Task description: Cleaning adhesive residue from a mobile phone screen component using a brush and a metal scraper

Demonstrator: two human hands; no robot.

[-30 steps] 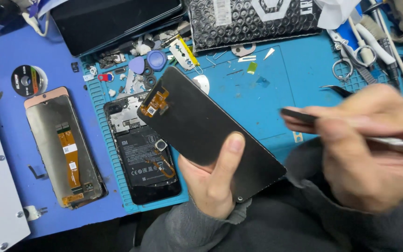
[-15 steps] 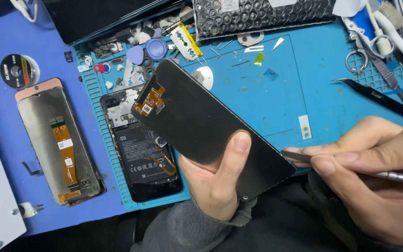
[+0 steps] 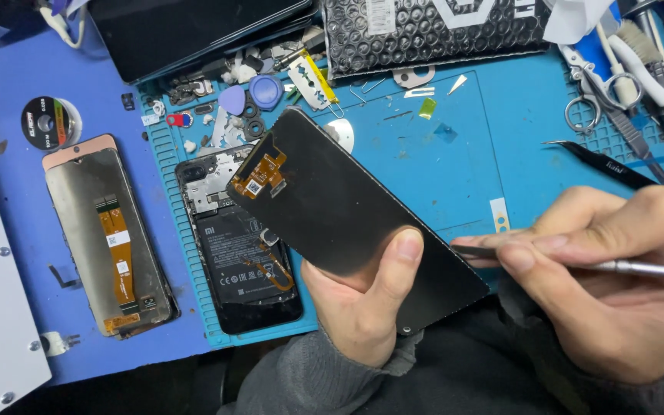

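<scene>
Screen panel [image 3: 347, 223] base behind left hand [image 3: 366, 307], tool [image 3: 639, 267] cropped

Both hands [image 3: 363, 307] [image 3: 616, 284] closed in grips.

Black screen panel [image 3: 347, 223] tilted, metal tool [image 3: 639, 267] beside

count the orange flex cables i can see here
3: one on the back of the black screen panel held in the left hand, one on the loose screen at left, one in the opened phone. Others may be hidden.
</scene>
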